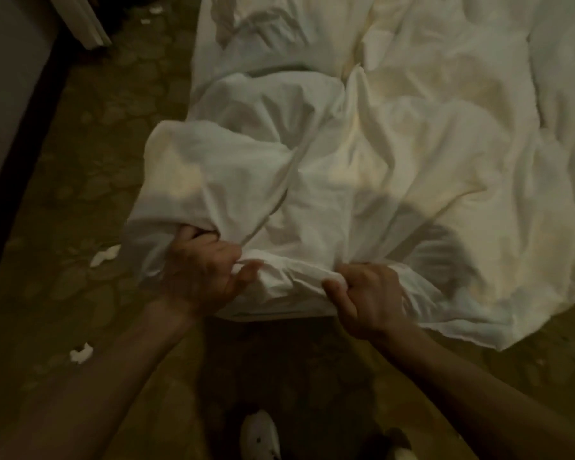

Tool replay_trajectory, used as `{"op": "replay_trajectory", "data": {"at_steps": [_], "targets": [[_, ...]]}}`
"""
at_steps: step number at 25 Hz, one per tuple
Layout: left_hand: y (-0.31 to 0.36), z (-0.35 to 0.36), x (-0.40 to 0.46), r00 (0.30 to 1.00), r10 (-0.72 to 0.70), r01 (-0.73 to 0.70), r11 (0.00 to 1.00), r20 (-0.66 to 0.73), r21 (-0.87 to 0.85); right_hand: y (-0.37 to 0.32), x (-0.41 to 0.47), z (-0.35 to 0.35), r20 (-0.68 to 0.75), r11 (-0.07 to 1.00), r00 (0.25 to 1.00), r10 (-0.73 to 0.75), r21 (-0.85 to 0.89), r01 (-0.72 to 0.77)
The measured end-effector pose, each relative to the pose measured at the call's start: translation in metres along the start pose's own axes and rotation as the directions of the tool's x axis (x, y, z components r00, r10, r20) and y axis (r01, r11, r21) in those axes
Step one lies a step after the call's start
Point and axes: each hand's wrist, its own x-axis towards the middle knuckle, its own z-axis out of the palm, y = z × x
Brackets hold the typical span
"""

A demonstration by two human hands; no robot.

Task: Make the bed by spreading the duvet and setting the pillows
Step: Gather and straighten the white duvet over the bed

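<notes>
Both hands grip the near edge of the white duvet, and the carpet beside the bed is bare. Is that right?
Not quite. In the head view both hands, left hand and right hand, grip the duvet edge, but white scraps lie on the carpet.

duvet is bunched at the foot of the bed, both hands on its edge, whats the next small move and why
Probably lift and pull the duvet toward you: the left hand and right hand grip its near edge, and it lies crumpled.

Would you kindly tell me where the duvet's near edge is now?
In the head view, low centre: bunched at the bed's foot corner, the duvet edge is gripped by left hand and right hand.
</notes>
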Motion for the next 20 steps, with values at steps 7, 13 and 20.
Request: {"op": "replay_trajectory", "data": {"at_steps": [7,13,20], "targets": [[0.040,-0.007,-0.011,0.906,-0.188,0.202,0.979,0.378,0.002,-0.013,-0.026,0.009,0.038,0.989,0.990,0.139,-0.065,-0.136],[0.046,-0.051,0.008,0.858,-0.287,0.306,0.952,0.426,0.026,-0.034,-0.019,-0.023,-0.009,0.981,0.981,0.195,-0.008,-0.196],[0.008,-0.128,0.068,0.840,-0.317,0.321,0.945,0.441,0.066,-0.113,0.065,-0.083,0.119,0.961,0.959,0.257,-0.134,-0.241]]}}
